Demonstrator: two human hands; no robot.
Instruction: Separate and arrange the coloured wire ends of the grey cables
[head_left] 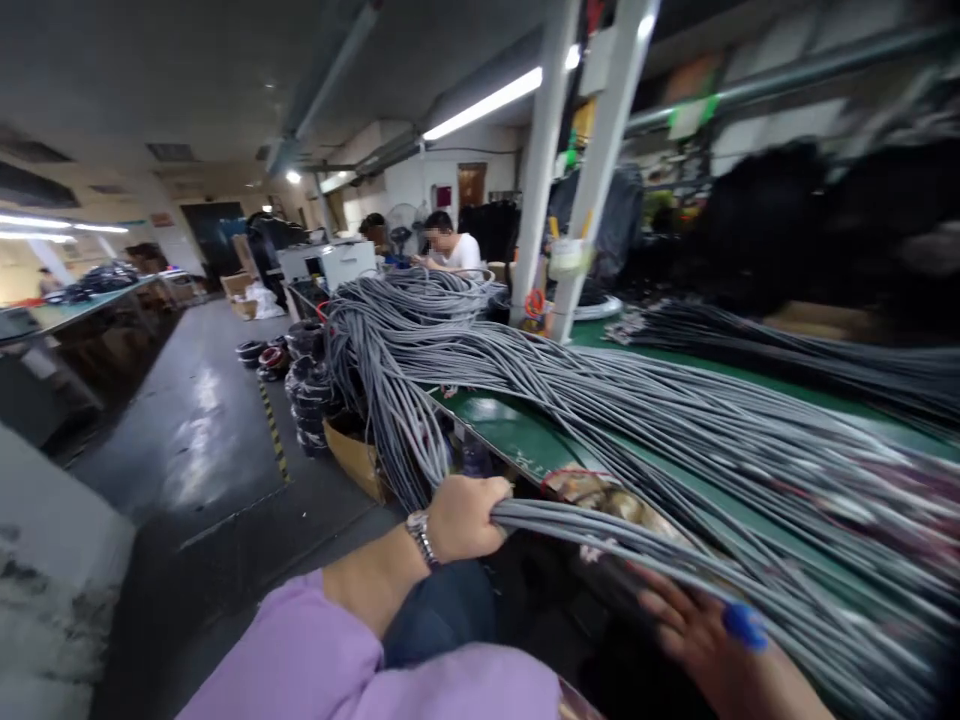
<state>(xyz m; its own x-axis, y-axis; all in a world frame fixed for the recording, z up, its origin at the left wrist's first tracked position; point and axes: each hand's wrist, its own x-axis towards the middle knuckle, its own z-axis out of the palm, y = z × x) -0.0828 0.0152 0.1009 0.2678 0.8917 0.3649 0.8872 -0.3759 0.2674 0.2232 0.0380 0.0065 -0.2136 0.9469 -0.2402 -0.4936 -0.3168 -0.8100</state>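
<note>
Your left hand, at 6 o'clock, grips the grey cable bundle, which runs toward 4 o'clock; your right hand, at 5 o'clock, is blurred, its grip seemingly loose and open beside the strands. Uneven pulling could snag them in the cable pile at 12 o'clock; 1 slack hold could splay them. The cables look smooth, slender and bendy, the green bench glossy.

A hand could pass over the cables, but at their far side two posts block the way. On the left, the floor gives free room, limited by coils and a box.
</note>
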